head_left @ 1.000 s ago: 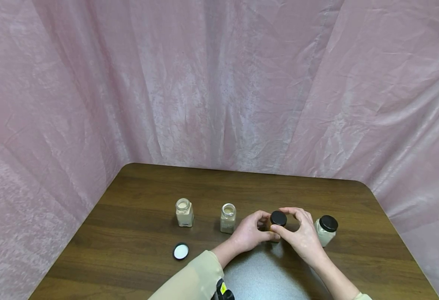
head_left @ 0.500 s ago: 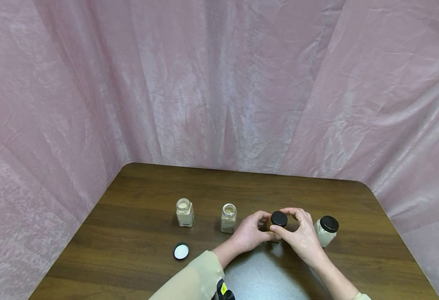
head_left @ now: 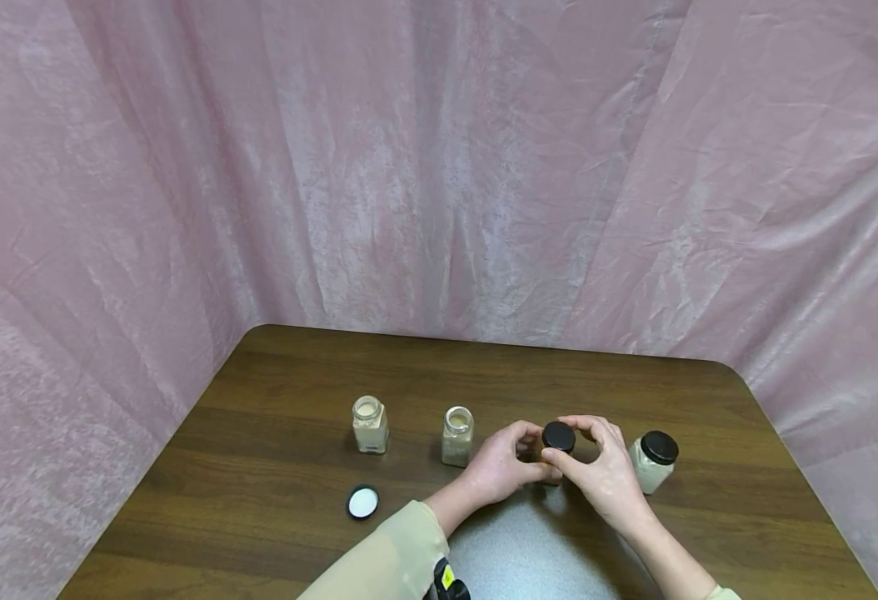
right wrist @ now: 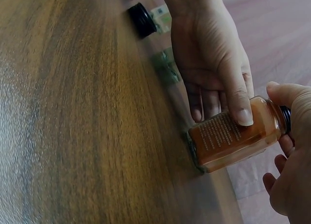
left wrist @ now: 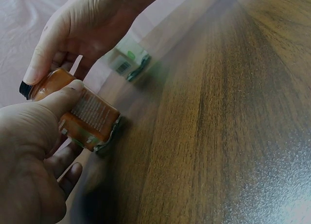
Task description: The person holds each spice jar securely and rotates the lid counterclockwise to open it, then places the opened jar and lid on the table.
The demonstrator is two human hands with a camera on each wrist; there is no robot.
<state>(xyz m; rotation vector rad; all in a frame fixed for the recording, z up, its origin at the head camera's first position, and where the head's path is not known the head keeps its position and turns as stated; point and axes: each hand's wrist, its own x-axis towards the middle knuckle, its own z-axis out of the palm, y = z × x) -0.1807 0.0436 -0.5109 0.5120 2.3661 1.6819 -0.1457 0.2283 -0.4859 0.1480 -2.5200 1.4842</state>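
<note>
Between my hands stands a glass spice jar (right wrist: 233, 136) filled with orange-brown powder, with small printed text on its side. My left hand (head_left: 501, 467) grips the jar's body, thumb across the near face and fingers behind. At the top, my right hand (head_left: 602, 472) pinches the black lid (head_left: 558, 437) between thumb and fingers. The lid sits on the jar's neck. In the left wrist view the jar's base is right at the tabletop. Close to my right hand stands a jar of pale powder (head_left: 651, 467) under a black lid.
Two lidless jars of beige powder stand to the left, one jar (head_left: 457, 437) near my left hand and another jar (head_left: 370, 427) farther off. A loose black lid (head_left: 362, 502) lies white side up on the wooden table (head_left: 259, 467). A pink curtain (head_left: 439, 167) hangs behind.
</note>
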